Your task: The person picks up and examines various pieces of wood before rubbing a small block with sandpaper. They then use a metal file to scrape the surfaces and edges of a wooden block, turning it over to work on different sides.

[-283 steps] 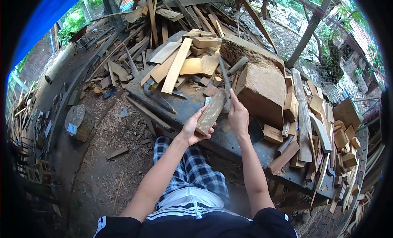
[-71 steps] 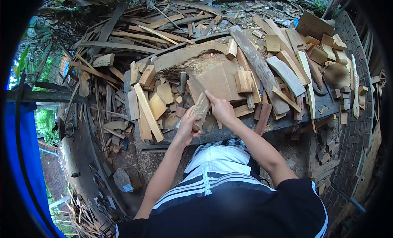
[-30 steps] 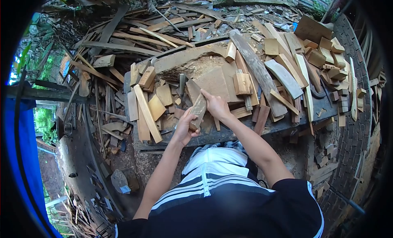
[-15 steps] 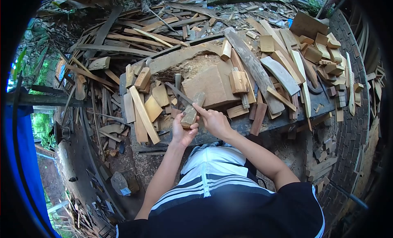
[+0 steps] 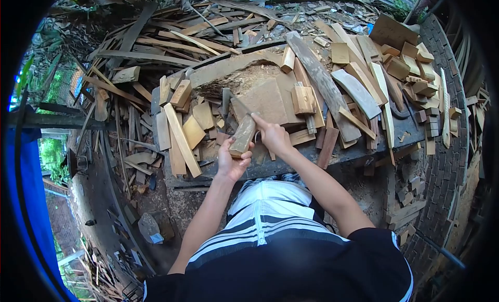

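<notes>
Wood block (image 5: 243, 135) leans tilted over the near edge of the workbench (image 5: 312, 157), with your left hand (image 5: 232, 162) wrapped round its lower end. Clasp it firmly, thumb low. Your right hand (image 5: 274, 138) pinches a thin dark tool (image 5: 241, 107) at the block's top; short, controlled strokes look safest. Behind, a big slab (image 5: 265, 102) and loose offcuts (image 5: 182, 138) crowd your stroke.

tan wood block (image 5: 243, 135), dark blade (image 5: 239, 106), black-and-white striped clothing (image 5: 270, 234), blue tarp (image 5: 32, 198)
</notes>
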`<state>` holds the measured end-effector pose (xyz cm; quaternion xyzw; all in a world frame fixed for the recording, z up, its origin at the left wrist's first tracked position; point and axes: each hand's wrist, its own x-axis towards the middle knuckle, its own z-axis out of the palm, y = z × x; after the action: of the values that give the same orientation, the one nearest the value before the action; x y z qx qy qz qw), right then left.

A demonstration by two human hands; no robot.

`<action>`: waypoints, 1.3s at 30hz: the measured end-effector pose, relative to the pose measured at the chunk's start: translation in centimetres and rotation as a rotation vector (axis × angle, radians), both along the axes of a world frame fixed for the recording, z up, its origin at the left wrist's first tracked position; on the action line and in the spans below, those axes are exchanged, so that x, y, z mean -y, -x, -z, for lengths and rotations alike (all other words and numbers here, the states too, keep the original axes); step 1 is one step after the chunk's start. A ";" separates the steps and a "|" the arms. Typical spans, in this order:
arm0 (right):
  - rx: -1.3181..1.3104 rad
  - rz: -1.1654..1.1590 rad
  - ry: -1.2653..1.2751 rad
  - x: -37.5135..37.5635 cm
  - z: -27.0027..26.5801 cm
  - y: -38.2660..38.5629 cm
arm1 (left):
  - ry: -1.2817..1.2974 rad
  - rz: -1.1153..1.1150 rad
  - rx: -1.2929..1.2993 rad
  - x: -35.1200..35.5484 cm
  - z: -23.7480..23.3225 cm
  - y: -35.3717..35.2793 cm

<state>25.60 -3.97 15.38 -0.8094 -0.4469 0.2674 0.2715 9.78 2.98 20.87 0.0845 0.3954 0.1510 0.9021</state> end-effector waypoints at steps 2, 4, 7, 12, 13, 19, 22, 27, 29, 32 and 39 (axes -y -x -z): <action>-0.017 0.024 0.061 -1.3 -0.1 -0.4 | -0.026 0.011 -0.011 0.2 -0.1 0.0; 0.009 -0.021 0.014 -0.4 -1.0 0.5 | 0.022 -0.020 0.021 -0.2 -0.5 0.0; 0.040 -0.178 -0.043 2.5 -4.5 2.0 | 0.057 -0.013 0.049 -0.8 0.0 0.9; 0.130 -0.072 -0.043 -0.2 -0.8 0.7 | 0.082 0.014 0.085 -0.9 0.2 1.2; 0.106 -0.051 -0.011 -1.1 -0.5 0.4 | 0.078 0.017 0.085 -1.0 0.1 1.2; 0.113 -0.172 -0.033 1.9 -4.5 2.7 | 0.203 -0.047 0.177 -2.1 0.7 2.3; 0.140 -0.161 -0.062 1.6 -3.5 2.2 | 0.156 -0.020 0.166 -1.6 0.4 2.1; 0.093 -0.068 0.025 -1.6 -0.2 0.8 | 0.090 -0.021 0.091 -1.4 0.1 1.3; 0.176 -0.155 0.053 -0.3 -3.9 2.2 | 0.096 -0.015 0.091 -1.9 0.2 1.4; 0.115 -0.275 -0.085 2.3 -4.9 3.2 | 0.108 -0.033 0.066 -1.6 0.4 1.7; 0.152 -0.057 0.053 -0.8 0.4 0.1 | 0.044 0.012 0.014 -1.1 -0.5 1.0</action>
<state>25.51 -3.18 15.01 -0.8213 -0.4817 0.2246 0.2076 8.81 4.05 21.37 0.0661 0.3916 0.1373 0.9074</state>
